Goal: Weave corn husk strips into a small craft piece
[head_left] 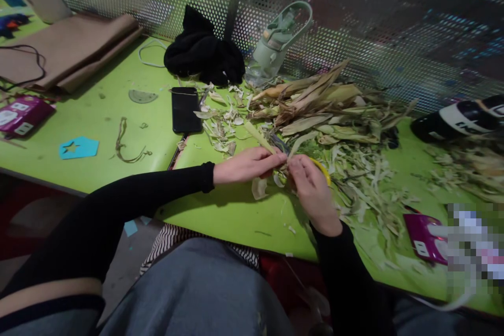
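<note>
Over the front middle of the green table (232,210), both hands meet at the fingertips on a strip of pale corn husk (260,136). My left hand (250,164) pinches it from the left, with the strip sticking up past the fingers. From the right, my right hand (313,189) is closed on the same husk, its fingers pressed together. A yellow handle (322,170) shows partly behind the right hand; the rest of that tool is hidden. Husk shreds (362,178) lie beside and behind the hands, and a pile of dry corn husks (315,100) rests farther back.
Left of the hands lie a black phone (186,110), a twisted cord of husk (123,142) and a blue card tag (79,147). A black cloth (205,55) and a green bottle (275,42) stand against the perforated metal screen (354,21). A black bottle (452,121) lies at right.
</note>
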A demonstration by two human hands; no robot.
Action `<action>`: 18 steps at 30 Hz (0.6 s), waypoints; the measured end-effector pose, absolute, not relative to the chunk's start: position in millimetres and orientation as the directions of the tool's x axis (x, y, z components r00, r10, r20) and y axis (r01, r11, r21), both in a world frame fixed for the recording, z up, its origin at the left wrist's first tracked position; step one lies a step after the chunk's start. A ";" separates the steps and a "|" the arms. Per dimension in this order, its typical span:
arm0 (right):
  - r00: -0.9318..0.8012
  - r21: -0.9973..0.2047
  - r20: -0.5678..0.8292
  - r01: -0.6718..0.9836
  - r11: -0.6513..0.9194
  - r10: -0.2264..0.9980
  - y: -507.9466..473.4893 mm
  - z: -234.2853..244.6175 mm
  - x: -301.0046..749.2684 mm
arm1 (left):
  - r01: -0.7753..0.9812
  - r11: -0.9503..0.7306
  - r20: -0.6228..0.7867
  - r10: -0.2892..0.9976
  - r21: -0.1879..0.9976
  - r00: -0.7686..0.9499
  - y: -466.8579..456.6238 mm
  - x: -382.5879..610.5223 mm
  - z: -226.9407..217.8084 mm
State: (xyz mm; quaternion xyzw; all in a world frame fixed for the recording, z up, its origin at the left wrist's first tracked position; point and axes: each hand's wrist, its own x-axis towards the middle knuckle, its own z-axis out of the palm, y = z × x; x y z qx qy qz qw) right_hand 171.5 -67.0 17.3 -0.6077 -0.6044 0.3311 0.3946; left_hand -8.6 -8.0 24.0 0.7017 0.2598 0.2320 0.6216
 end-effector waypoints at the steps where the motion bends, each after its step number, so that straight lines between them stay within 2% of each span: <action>1: 0.049 -0.883 0.043 0.468 0.015 0.998 -66.3 16.8 171.4 | 0.077 -0.118 0.018 0.646 0.990 0.763 -8.9 -7.8 23.6; 3: 0.083 -0.883 0.038 0.470 -0.005 0.996 -65.9 15.5 170.7 | 0.083 -0.144 0.032 0.657 0.986 0.754 -11.8 -5.4 22.9; 7: 0.201 -0.817 0.227 0.572 0.074 0.953 -69.8 14.2 168.1 | 0.106 -0.165 0.050 0.733 0.981 0.678 -18.7 -0.6 23.7; 10: 0.219 -0.761 0.326 0.638 0.118 0.920 -72.6 13.7 166.8 | 0.141 -0.201 0.060 0.752 0.969 0.656 -20.1 -1.4 27.2; 18: 0.224 -0.823 0.280 0.556 0.114 0.933 -68.5 13.4 167.5 | 0.037 -0.249 0.123 0.596 0.968 0.794 -14.4 -9.8 28.1</action>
